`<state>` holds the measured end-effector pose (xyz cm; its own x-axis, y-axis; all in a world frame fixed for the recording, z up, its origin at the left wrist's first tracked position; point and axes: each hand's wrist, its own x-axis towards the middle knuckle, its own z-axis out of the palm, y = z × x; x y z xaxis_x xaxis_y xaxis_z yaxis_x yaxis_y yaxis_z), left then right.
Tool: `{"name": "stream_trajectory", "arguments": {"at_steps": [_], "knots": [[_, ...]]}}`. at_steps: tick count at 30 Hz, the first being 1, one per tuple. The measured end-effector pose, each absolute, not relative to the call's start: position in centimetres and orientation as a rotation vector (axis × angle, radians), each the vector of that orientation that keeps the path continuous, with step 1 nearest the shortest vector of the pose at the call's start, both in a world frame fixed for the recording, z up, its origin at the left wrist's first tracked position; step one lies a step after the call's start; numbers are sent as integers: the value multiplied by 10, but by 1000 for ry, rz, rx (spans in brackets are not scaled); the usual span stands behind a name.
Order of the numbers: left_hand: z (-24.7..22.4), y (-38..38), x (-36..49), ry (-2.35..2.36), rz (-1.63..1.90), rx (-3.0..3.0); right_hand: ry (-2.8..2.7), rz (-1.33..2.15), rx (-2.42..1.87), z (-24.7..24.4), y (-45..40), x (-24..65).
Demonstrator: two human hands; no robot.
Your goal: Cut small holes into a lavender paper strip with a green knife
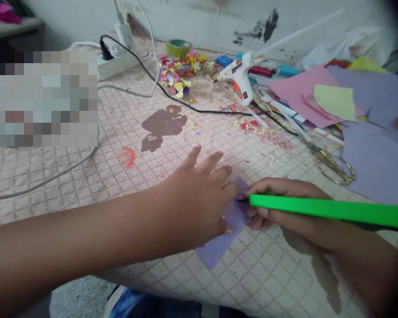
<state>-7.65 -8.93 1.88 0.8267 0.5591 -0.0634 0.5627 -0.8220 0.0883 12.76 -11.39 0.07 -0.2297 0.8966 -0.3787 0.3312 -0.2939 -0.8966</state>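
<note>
A small purple paper piece [215, 252] lies on the patterned cloth near the table's front edge. My left hand [204, 194] rests over it with its fingers spread, pressing on the paper and hiding much of it. Just to the right, my right hand [265, 205] is closed around a green pen [318, 210]. The pen's dark tip points left and meets the purple paper beside my left fingers. Its long green body runs toward the right edge of the view.
A white glue gun [240, 77] stands at the back beside flower-shaped paper cutouts [179, 73] and green tape [179, 48]. Gold-handled scissors [334, 167] lie right, near purple sheets [378, 163]. A black cable [215, 111] crosses the cloth; a power strip [116, 66] sits back left.
</note>
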Motion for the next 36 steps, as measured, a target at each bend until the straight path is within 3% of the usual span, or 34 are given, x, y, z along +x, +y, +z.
{"name": "stream_trajectory", "arguments": {"at_steps": [26,36], "knots": [[15,-90,-77,908,15,2925,-1490,1642,-1535,4,-115,135],[7,-79,-79,717,35,2938,-1454,1409,-1674,10,-128,120]]}}
